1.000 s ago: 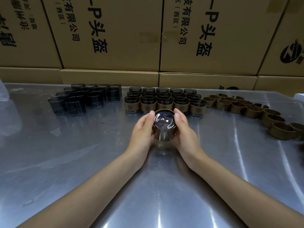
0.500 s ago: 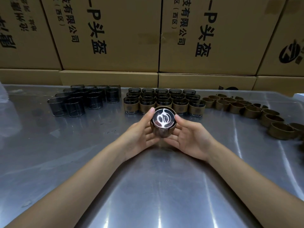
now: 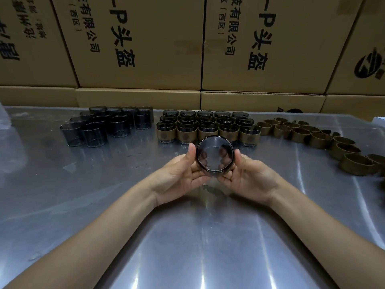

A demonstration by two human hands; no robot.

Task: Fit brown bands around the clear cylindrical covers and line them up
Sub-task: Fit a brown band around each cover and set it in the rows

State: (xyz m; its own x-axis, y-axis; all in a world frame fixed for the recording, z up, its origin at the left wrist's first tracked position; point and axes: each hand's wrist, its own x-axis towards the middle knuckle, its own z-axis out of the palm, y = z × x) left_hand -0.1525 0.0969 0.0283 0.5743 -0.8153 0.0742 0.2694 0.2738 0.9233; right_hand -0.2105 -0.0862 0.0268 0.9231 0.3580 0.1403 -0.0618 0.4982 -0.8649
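Both hands hold one clear, dark-tinted cylindrical cover (image 3: 214,156) above the steel table, its round end tilted toward me. My left hand (image 3: 182,174) grips its left side, thumb on the rim and fingers behind. My right hand (image 3: 250,176) grips its right side the same way. Fingertips show through the cover. Whether a band sits on it is hidden. Behind it, banded covers (image 3: 208,127) stand in several rows. Bare covers (image 3: 104,127) cluster at the back left. Loose brown bands (image 3: 318,138) curve along the back right.
A wall of printed cardboard boxes (image 3: 145,44) closes off the far edge of the steel table (image 3: 187,236). A clear plastic bag (image 3: 5,130) lies at the left edge. The table's right edge runs past the bands.
The cover was upright near the table between my hands. Both hands have lifted it and tipped its round end toward me, palms turning upward.
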